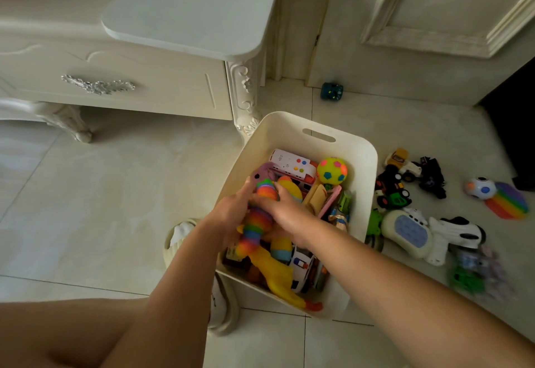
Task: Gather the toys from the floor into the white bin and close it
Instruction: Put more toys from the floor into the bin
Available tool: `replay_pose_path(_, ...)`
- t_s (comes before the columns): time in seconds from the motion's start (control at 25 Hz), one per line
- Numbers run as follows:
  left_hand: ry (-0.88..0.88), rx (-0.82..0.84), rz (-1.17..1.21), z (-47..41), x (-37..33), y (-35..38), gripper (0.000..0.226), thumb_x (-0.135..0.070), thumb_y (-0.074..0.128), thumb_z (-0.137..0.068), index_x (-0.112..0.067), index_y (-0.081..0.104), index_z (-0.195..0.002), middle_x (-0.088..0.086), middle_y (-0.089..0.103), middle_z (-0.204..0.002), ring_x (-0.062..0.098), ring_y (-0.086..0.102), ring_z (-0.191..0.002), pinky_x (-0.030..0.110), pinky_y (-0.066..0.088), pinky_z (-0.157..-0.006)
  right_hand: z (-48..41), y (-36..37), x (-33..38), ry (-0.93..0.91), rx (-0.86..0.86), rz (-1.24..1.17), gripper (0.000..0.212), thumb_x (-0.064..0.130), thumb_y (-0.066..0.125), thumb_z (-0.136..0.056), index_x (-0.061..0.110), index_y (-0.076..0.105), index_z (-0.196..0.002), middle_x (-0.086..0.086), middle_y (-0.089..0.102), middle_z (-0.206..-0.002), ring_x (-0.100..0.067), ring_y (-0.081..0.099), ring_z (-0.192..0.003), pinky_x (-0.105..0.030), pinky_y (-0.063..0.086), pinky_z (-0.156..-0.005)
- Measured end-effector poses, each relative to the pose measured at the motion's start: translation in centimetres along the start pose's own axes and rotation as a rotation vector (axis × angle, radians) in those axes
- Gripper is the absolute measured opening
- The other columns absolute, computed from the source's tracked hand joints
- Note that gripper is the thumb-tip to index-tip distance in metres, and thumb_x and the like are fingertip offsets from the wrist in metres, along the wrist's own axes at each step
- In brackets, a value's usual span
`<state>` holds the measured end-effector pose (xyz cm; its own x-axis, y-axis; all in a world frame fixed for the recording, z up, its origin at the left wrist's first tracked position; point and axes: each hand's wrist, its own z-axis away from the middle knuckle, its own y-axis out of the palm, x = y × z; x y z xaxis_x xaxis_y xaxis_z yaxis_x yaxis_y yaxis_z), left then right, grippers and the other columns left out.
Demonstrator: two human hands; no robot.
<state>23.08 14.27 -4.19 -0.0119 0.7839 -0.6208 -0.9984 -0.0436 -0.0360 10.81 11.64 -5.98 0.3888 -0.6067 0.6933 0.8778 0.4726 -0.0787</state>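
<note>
Nearest the lens: bare knee [58,336] at lower left, two bare forearms reaching forward and down. Left hand [231,214] and right hand [285,211] both inside white plastic bin [289,127], open-topped, handle slot cut in its far wall, standing on pale tiled floor [115,194]. Both hands gripping rainbow segmented plastic slug [256,233]: left wrapped round its middle from the left side, right fingers curled over its upper end. Slug lying on top of the toy heap, within the bin's walls.

Also in bin: yellow rubber chicken [278,278] along near side, white toy police car [302,263] just beside it, white box-shaped toy with coloured buttons [292,162] at far side, yellow-green ball with coloured pentagons [332,170] towards far right corner.

On floor right of bin:
- cluster of small toy vehicles [396,191]
- cream handheld game with blue buttons [406,231] near bin's right wall
- white toy car with black trim [454,234] touching the game
- white ball with coloured spots [480,188]
- flat rainbow silicone pop mat [508,201] just beside that ball
- blurred green and lilac toys [477,275], kind not readable

Small dark teal cube toy [331,90] well apart from the rest, by the door frame.

Left of bin: cream slipper [179,240]; second slipper [225,304] at near left corner. White carved cabinet [144,89] with ornate silver drawer handle [97,85] beyond.
</note>
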Motion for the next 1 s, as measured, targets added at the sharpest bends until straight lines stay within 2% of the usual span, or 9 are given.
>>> replay_pose_path(0.08, -0.034, 0.06, -0.016, 0.9, 0.0, -0.7, 0.054, -0.067, 0.037, -0.09, -0.026, 0.057, -0.117, 0.001, 0.062, -0.113, 0.023, 0.059, -0.106, 0.042, 0.053, -0.074, 0.0, -0.4, -0.6, -0.044, -0.015, 0.083, 0.076, 0.042, 0.066, -0.084, 0.037, 0.024, -0.147, -0.004, 0.05, -0.132, -0.025, 0.057, -0.11, -0.042, 0.055, -0.088)
replay_pose_path(0.2, 0.069, -0.089, -0.194, 1.1, -0.3, -1.6, 0.056, -0.06, 0.038, -0.094, -0.023, 0.052, -0.133, 0.004, 0.056, -0.13, 0.027, 0.054, -0.117, 0.047, 0.051, -0.09, 0.6, -0.8, -0.3, -0.083, 0.034, 0.287, 0.065, 0.039, 0.065, -0.083, 0.033, 0.036, -0.141, 0.0, 0.054, -0.125, -0.02, 0.055, -0.108, -0.037, 0.051, -0.092)
replay_pose_path(0.32, 0.201, -0.175, -0.271, 1.6, -0.9, -1.8, 0.049, -0.053, 0.038, -0.096, -0.023, 0.053, -0.132, 0.006, 0.056, -0.13, 0.026, 0.052, -0.119, 0.046, 0.044, -0.104, 2.3, 0.2, 0.4, -0.083, 0.146, 0.433, 0.059, 0.039, 0.066, -0.083, 0.024, 0.042, -0.135, 0.001, 0.053, -0.12, -0.015, 0.053, -0.107, -0.027, 0.047, -0.082)
replay_pose_path(0.44, 0.222, -0.198, -0.295, 2.2, -1.3, -1.6, 0.042, -0.046, 0.039, -0.098, -0.021, 0.057, -0.126, 0.005, 0.059, -0.124, 0.023, 0.053, -0.116, 0.042, 0.041, -0.106, 2.9, 1.3, -0.3, -0.076, 0.27, 0.625, 0.064, 0.039, 0.067, -0.082, 0.024, 0.041, -0.138, 0.0, 0.049, -0.126, -0.016, 0.051, -0.109, -0.028, 0.048, -0.085)
replay_pose_path(0.56, 0.161, -0.152, -0.477, 1.8, -0.7, -1.5, 0.019, -0.028, 0.046, -0.098, -0.018, 0.06, -0.105, 0.009, 0.059, -0.116, 0.025, 0.056, -0.107, 0.036, 0.045, -0.096, 3.0, 0.2, 0.1, -0.085, 0.204, 0.528, 0.046, 0.033, 0.063, -0.085, 0.018, 0.054, -0.128, -0.002, 0.057, -0.109, -0.013, 0.055, -0.094, -0.028, 0.05, -0.074)
replay_pose_path(0.6, 0.137, -0.152, -0.603, 1.4, -0.3, -1.4, 0.022, -0.023, 0.047, -0.097, -0.013, 0.058, -0.113, 0.012, 0.059, -0.122, 0.028, 0.058, -0.11, 0.036, 0.047, -0.095, 2.8, -0.8, 0.4, -0.085, 0.123, 0.487, 0.04, 0.033, 0.062, -0.086, 0.012, 0.059, -0.12, -0.007, 0.061, -0.102, -0.016, 0.057, -0.089, -0.031, 0.05, -0.072)
replay_pose_path(0.72, 0.048, -0.129, -0.641, -0.4, 2.2, -0.1, 0.051, -0.033, 0.049, -0.095, -0.012, 0.04, -0.14, 0.018, 0.06, -0.124, 0.037, 0.062, -0.109, 0.043, 0.053, -0.091, 2.2, -4.9, 1.0, -0.025, -0.034, 0.441, 0.042, 0.033, 0.065, -0.082, -0.001, 0.062, -0.107, -0.025, 0.064, -0.097, -0.021, 0.057, -0.081, -0.032, 0.049, -0.068)
replay_pose_path(0.84, -0.04, -0.082, -0.695, -1.1, 4.2, 1.7, 0.076, -0.04, 0.056, -0.09, -0.025, 0.011, -0.151, 0.019, 0.056, -0.126, 0.036, 0.059, -0.109, 0.046, 0.054, -0.084, 1.9, -7.0, 0.3, 0.099, 0.047, 0.355, 0.039, 0.035, 0.07, -0.079, 0.006, 0.064, -0.105, -0.012, 0.067, -0.084, -0.019, 0.065, -0.07, -0.031, 0.055, -0.065)
replay_pose_path(1.0, -0.101, -0.058, -0.484, -2.0, 4.1, 1.6, 0.073, -0.014, 0.059, -0.087, -0.033, 0.02, -0.146, 0.019, 0.052, -0.113, 0.038, 0.061, -0.095, 0.047, 0.06, -0.057, 1.2, -6.6, -1.0, 0.205, 0.095, 0.193, 0.04, 0.041, 0.065, -0.082, 0.012, 0.061, -0.11, -0.013, 0.07, -0.088, -0.02, 0.066, -0.062, -0.031, 0.056, -0.062)
